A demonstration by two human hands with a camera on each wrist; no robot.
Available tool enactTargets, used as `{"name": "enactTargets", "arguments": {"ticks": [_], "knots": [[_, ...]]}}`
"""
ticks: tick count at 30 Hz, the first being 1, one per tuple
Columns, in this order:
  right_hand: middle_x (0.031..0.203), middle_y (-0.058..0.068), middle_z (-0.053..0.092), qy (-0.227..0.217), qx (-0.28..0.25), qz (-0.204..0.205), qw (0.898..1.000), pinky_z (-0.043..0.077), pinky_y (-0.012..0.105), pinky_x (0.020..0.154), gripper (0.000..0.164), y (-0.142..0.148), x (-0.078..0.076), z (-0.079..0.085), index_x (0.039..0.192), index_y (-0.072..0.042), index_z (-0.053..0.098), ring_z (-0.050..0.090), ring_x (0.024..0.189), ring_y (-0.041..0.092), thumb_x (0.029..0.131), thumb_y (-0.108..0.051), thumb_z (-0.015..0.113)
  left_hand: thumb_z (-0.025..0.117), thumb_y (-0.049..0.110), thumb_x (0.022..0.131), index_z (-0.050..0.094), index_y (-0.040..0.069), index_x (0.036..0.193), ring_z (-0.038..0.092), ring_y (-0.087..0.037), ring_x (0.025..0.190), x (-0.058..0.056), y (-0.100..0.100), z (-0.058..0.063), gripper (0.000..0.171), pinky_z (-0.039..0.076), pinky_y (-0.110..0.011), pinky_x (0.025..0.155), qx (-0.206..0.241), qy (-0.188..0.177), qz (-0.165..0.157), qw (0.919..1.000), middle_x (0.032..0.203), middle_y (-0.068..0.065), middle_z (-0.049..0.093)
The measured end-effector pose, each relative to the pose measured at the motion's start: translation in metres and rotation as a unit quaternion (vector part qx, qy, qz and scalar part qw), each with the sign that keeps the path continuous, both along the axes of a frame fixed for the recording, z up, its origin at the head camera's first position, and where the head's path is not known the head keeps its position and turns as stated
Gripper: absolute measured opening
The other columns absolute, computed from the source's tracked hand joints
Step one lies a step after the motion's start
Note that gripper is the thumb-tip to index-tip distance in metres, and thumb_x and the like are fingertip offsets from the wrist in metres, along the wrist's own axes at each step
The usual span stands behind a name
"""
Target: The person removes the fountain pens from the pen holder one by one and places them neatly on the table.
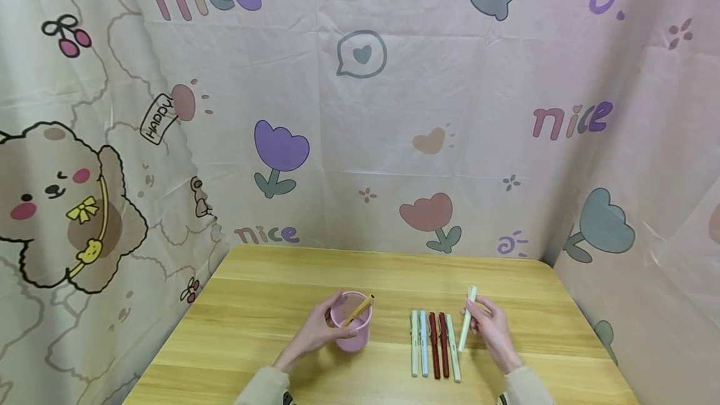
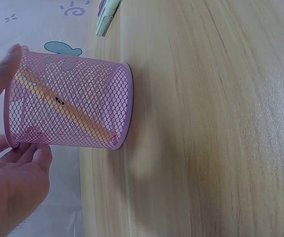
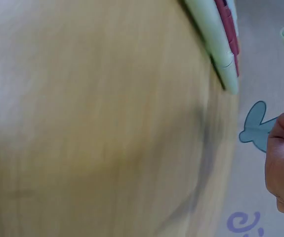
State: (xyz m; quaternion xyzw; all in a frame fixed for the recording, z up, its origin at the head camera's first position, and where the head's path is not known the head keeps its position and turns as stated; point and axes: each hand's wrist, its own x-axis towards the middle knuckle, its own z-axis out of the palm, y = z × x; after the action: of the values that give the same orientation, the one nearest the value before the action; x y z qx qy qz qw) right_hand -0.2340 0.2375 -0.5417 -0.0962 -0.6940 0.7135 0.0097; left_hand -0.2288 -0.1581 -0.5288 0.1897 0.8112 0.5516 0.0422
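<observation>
In the head view my left hand (image 1: 320,330) holds a pink mesh pen cup (image 1: 353,341) by its rim, thumb on the near side and fingers on the far side. One yellow pen (image 1: 358,309) leans inside the cup, and it shows through the mesh in the left wrist view (image 2: 72,111). My right hand (image 1: 492,327) pinches a pale green pen (image 1: 465,327) above the table, its far end tilted slightly right. To the left of that hand lie a light green pen (image 1: 414,344), a light blue pen (image 1: 424,344), two dark red pens (image 1: 435,347) and another pale green pen (image 1: 453,349).
The lying pens form a roughly parallel row on the wood-grain table (image 1: 270,286), right of the cup. A printed cloth (image 1: 360,111) hangs behind the table and along both sides.
</observation>
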Motion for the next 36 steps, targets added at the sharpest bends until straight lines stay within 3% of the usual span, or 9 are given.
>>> {"name": "enactTargets", "arguments": {"ticks": [9,16,24,36], "knots": [[0.089,0.003,0.073,-0.007,0.08,0.012,0.997,0.05,0.016,0.055,0.047,0.008,0.003,-0.01,0.143,0.007,0.044,0.053,0.064,0.004,0.102,-0.012,0.056,0.086,0.018,0.078,0.022,-0.014,0.152,0.044,-0.05,0.139,0.0,0.0,0.0,0.103,0.038,-0.057,0.117,-0.006,0.003,-0.003,1.0,0.153,-0.035,0.04],[0.084,0.004,0.061,-0.021,0.128,0.04,0.991,0.044,0.016,0.049,0.041,0.009,0.003,-0.017,0.137,0.014,0.047,0.05,0.06,0.007,0.1,-0.003,0.055,0.086,0.018,0.078,0.023,-0.013,0.153,0.044,-0.049,0.14,-0.001,0.001,-0.002,0.103,0.037,-0.057,0.118,0.001,-0.007,-0.001,1.0,0.153,-0.034,0.04],[0.075,0.005,0.057,-0.023,0.24,0.072,0.968,0.042,0.017,0.046,0.032,0.008,0.003,-0.021,0.119,0.018,0.056,0.049,0.056,0.01,0.093,0.0,0.062,0.086,0.016,0.078,0.022,-0.013,0.153,0.044,-0.049,0.14,0.0,0.001,-0.001,0.103,0.038,-0.057,0.118,0.006,-0.01,-0.002,0.9999,0.153,-0.034,0.04],[0.069,0.003,0.052,-0.014,0.266,0.085,0.96,0.043,0.018,0.047,0.03,0.003,0.002,-0.021,0.116,0.016,0.057,0.048,0.054,0.011,0.091,0.002,0.065,0.086,0.017,0.078,0.023,-0.013,0.153,0.045,-0.049,0.139,0.0,0.0,0.001,0.103,0.039,-0.058,0.117,0.006,-0.011,0.0,0.9999,0.154,-0.034,0.039]]}}
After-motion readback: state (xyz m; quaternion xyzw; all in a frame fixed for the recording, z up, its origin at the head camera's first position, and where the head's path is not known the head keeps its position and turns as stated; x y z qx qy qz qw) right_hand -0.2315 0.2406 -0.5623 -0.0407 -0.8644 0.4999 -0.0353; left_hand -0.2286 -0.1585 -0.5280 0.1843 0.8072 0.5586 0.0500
